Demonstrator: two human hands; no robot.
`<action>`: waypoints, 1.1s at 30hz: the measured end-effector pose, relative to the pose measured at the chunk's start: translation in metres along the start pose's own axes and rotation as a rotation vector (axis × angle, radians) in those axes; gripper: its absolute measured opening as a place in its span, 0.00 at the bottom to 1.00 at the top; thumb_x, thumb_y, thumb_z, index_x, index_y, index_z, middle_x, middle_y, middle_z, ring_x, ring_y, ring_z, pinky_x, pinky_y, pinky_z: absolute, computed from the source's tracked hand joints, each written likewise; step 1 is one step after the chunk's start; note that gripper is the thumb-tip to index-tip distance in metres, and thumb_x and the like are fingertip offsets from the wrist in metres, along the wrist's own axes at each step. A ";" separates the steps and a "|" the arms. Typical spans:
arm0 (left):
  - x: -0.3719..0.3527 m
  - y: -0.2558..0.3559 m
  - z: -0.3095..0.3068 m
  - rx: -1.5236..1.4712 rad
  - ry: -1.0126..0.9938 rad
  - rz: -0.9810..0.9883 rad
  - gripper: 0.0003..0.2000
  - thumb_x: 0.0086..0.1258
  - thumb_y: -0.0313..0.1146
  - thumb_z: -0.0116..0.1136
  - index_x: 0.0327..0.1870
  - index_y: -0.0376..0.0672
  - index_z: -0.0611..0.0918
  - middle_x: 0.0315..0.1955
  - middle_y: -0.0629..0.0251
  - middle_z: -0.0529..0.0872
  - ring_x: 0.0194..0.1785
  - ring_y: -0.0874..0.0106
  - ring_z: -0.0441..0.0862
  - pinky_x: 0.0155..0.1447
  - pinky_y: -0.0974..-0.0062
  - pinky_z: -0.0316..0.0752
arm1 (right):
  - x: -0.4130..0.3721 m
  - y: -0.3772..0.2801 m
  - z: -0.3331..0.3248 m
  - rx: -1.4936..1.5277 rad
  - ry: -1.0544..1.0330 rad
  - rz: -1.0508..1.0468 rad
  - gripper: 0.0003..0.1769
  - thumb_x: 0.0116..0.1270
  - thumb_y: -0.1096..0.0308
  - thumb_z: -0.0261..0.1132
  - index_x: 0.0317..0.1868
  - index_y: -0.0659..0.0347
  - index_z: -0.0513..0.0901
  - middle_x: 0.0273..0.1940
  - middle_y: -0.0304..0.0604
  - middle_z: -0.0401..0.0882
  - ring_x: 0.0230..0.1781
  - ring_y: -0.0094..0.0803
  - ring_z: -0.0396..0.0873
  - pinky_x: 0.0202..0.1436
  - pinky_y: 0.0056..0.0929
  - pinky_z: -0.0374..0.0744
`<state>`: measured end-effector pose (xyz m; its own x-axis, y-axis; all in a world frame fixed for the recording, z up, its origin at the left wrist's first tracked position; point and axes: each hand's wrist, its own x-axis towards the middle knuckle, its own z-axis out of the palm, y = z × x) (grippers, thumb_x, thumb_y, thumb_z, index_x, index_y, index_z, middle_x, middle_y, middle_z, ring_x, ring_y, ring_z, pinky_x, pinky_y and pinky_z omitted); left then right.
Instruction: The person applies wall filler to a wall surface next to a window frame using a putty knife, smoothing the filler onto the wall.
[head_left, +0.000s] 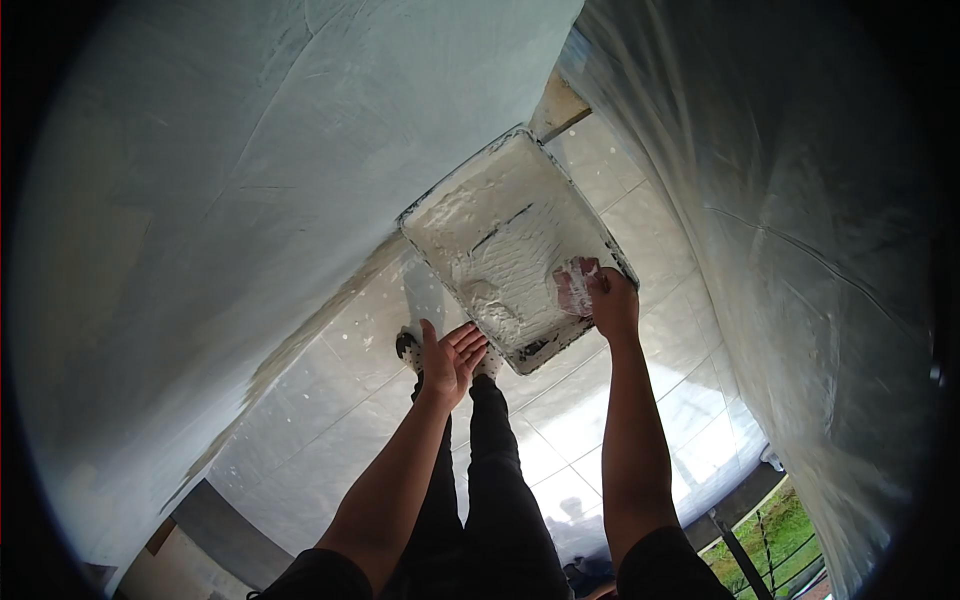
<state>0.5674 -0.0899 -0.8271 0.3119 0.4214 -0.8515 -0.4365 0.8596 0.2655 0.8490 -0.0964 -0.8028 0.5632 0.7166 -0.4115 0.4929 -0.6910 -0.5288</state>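
Observation:
A dark-edged paint tray (470,205) coated with thick white paste spans the middle of the view. In the paste near its right side is a flat reddish piece (573,287) smeared white. My right hand (614,302) is closed on the edge of that piece, right by the tray's rim; I cannot tell the piece's exact kind. At the lower left corner of the tray, my left hand (449,362) has its palm turned up and fingers stretched out, fingertips close to the rim. It holds nothing.
A pale smeared wall (250,180) fills the left side. Clear plastic sheeting (790,230) hangs along the right. Below are pale floor tiles (350,390) with white spots, and my feet near the tray. Grass (770,540) and a dark railing show at lower right.

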 end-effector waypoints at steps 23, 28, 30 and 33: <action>-0.002 0.008 0.003 0.020 0.011 -0.015 0.51 0.69 0.73 0.22 0.66 0.24 0.65 0.64 0.41 0.71 0.69 0.54 0.66 0.75 0.60 0.56 | -0.050 -0.052 0.029 0.195 -0.060 -0.109 0.10 0.68 0.65 0.61 0.43 0.63 0.80 0.33 0.56 0.81 0.36 0.55 0.81 0.39 0.43 0.77; 0.000 0.007 -0.001 0.080 -0.033 0.006 0.54 0.65 0.77 0.27 0.67 0.23 0.64 0.64 0.40 0.69 0.68 0.54 0.67 0.75 0.60 0.58 | 0.013 -0.037 0.008 0.072 0.272 -0.151 0.08 0.67 0.68 0.59 0.40 0.65 0.79 0.35 0.58 0.82 0.37 0.56 0.81 0.40 0.45 0.78; -0.002 0.007 0.002 0.079 -0.025 0.005 0.54 0.65 0.77 0.27 0.67 0.23 0.63 0.65 0.40 0.68 0.69 0.54 0.67 0.75 0.60 0.58 | 0.035 -0.040 0.011 0.054 0.256 -0.163 0.09 0.67 0.67 0.59 0.41 0.64 0.79 0.36 0.58 0.82 0.38 0.56 0.81 0.41 0.46 0.78; -0.002 0.006 0.002 0.061 -0.013 0.003 0.54 0.65 0.77 0.27 0.67 0.24 0.63 0.65 0.40 0.69 0.68 0.55 0.67 0.75 0.61 0.58 | 0.047 -0.051 0.020 0.026 0.207 -0.188 0.10 0.67 0.65 0.60 0.41 0.64 0.79 0.38 0.57 0.83 0.41 0.56 0.81 0.45 0.47 0.78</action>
<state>0.5662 -0.0846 -0.8228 0.3219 0.4272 -0.8449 -0.3849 0.8744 0.2955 0.8372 -0.0261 -0.8100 0.5882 0.7956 -0.1450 0.5860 -0.5428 -0.6016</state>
